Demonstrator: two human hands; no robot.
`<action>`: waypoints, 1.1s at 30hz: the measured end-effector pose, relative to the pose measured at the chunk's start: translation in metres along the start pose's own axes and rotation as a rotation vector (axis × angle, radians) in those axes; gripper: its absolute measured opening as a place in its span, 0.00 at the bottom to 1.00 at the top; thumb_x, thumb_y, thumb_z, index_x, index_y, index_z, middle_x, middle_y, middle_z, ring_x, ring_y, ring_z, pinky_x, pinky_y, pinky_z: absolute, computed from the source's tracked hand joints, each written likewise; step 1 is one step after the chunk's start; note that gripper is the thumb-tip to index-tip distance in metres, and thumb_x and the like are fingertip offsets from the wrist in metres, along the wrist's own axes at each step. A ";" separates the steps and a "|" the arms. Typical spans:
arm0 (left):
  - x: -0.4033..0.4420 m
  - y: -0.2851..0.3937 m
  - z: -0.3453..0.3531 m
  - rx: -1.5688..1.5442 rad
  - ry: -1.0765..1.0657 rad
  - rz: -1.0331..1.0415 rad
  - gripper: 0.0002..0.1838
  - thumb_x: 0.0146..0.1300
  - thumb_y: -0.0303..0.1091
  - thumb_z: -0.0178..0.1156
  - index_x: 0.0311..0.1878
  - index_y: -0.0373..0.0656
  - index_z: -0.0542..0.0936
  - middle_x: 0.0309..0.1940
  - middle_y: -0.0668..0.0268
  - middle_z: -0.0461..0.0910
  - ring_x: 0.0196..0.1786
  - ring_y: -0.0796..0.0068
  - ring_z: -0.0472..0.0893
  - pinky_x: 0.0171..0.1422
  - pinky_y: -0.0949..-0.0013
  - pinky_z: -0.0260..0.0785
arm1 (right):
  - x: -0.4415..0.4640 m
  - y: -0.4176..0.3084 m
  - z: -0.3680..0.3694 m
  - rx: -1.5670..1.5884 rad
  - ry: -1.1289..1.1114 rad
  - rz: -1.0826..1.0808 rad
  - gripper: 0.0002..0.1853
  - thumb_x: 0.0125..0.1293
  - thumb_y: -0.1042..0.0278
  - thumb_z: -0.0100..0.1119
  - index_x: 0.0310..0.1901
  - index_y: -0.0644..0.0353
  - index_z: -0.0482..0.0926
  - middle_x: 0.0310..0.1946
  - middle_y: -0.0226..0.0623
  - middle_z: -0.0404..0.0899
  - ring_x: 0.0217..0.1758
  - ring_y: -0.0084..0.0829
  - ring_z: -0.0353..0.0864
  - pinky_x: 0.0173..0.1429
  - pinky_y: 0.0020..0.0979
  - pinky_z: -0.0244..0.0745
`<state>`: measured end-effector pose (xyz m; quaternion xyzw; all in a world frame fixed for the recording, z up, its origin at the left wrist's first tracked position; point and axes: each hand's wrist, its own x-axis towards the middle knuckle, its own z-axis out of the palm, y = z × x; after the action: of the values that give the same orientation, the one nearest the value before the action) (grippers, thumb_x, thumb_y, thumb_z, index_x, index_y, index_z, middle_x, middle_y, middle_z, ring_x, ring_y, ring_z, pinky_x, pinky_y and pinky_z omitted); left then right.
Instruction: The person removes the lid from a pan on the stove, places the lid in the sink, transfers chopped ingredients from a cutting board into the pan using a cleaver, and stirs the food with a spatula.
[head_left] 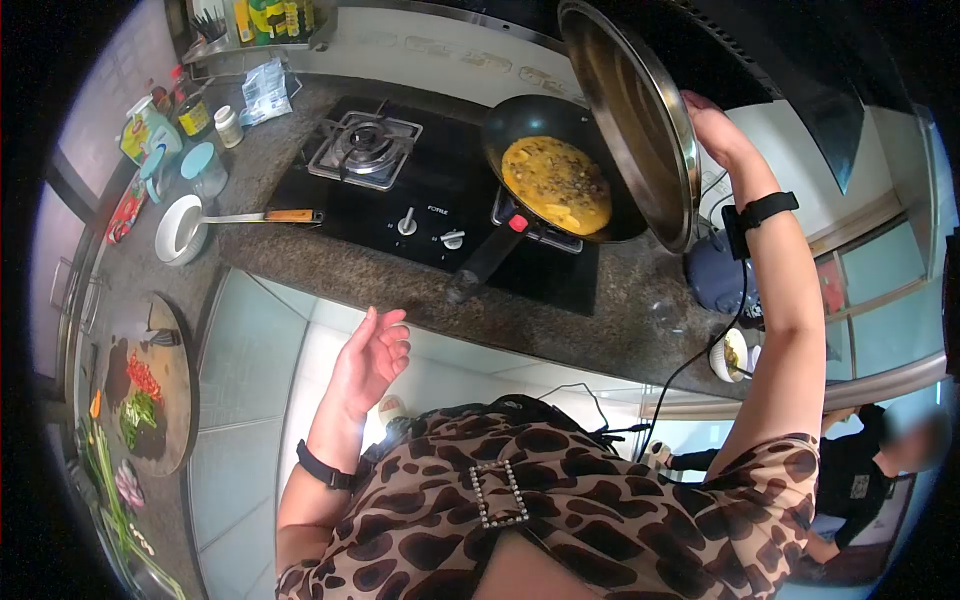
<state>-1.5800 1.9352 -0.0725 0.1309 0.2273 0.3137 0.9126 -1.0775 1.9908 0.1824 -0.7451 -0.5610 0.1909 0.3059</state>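
My right hand (716, 132) is raised behind a large metal pan lid (640, 120), holding it tilted on edge at the right of the wok. Most of its fingers are hidden by the lid. Under the lid, a dark wok (512, 118) stands on the right burner with a yellow egg mixture (556, 185) spread in it, dotted with dark bits. The wok's black handle (488, 262) points toward me. My left hand (372, 358) hovers in front of the counter edge, fingers loosely curled and apart, with nothing in it.
Left of the black hob (300, 205) lie a white bowl (180, 232) and a wooden-handled spatula (260, 217). A round cutting board (178, 400) carries chopped red and green pieces. A small white bowl (728, 356) sits at right. Another person (860, 480) is behind at lower right.
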 end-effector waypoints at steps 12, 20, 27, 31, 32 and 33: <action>-0.004 0.012 -0.012 -0.027 0.002 -0.012 0.21 0.71 0.48 0.45 0.50 0.40 0.76 0.33 0.64 0.82 0.33 0.73 0.79 0.36 0.73 0.72 | -0.011 -0.028 0.014 0.029 0.026 -0.008 0.22 0.73 0.55 0.44 0.60 0.61 0.69 0.52 0.34 0.75 0.53 0.26 0.71 0.59 0.30 0.64; -0.027 0.032 -0.042 -0.037 0.015 -0.048 0.20 0.71 0.48 0.46 0.50 0.40 0.75 0.32 0.66 0.80 0.33 0.75 0.78 0.36 0.74 0.71 | -0.016 -0.047 0.026 -0.029 0.125 0.060 0.21 0.71 0.56 0.45 0.59 0.61 0.71 0.49 0.37 0.77 0.50 0.29 0.76 0.56 0.31 0.68; -0.091 0.039 -0.072 -0.050 0.099 0.097 0.19 0.71 0.47 0.46 0.51 0.41 0.75 0.34 0.68 0.80 0.34 0.76 0.78 0.36 0.75 0.70 | -0.027 -0.110 0.077 -0.544 0.289 -0.186 0.21 0.66 0.55 0.48 0.53 0.61 0.76 0.51 0.48 0.78 0.57 0.43 0.75 0.59 0.34 0.68; -0.161 0.004 -0.088 -0.132 0.198 0.283 0.19 0.72 0.46 0.45 0.51 0.41 0.75 0.35 0.68 0.81 0.34 0.78 0.78 0.36 0.76 0.71 | 0.008 -0.121 0.117 -0.569 0.192 -0.490 0.20 0.68 0.60 0.47 0.53 0.66 0.74 0.51 0.52 0.76 0.58 0.45 0.74 0.61 0.34 0.66; -0.181 -0.008 -0.088 -0.134 0.194 0.326 0.19 0.72 0.46 0.44 0.51 0.41 0.75 0.35 0.68 0.81 0.34 0.78 0.78 0.36 0.77 0.71 | 0.022 -0.119 0.126 -0.688 0.228 -0.543 0.21 0.69 0.58 0.46 0.56 0.63 0.72 0.53 0.51 0.74 0.59 0.46 0.72 0.61 0.37 0.66; -0.202 -0.021 -0.084 -0.159 0.194 0.376 0.19 0.72 0.46 0.44 0.51 0.41 0.75 0.35 0.68 0.81 0.34 0.78 0.78 0.36 0.77 0.71 | 0.017 -0.133 0.135 -0.688 0.239 -0.543 0.21 0.69 0.57 0.47 0.57 0.61 0.71 0.54 0.51 0.73 0.59 0.47 0.71 0.61 0.38 0.66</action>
<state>-1.7526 1.7991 -0.0856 0.0681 0.2602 0.5064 0.8193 -1.2526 2.0636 0.1729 -0.6460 -0.7277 -0.1810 0.1423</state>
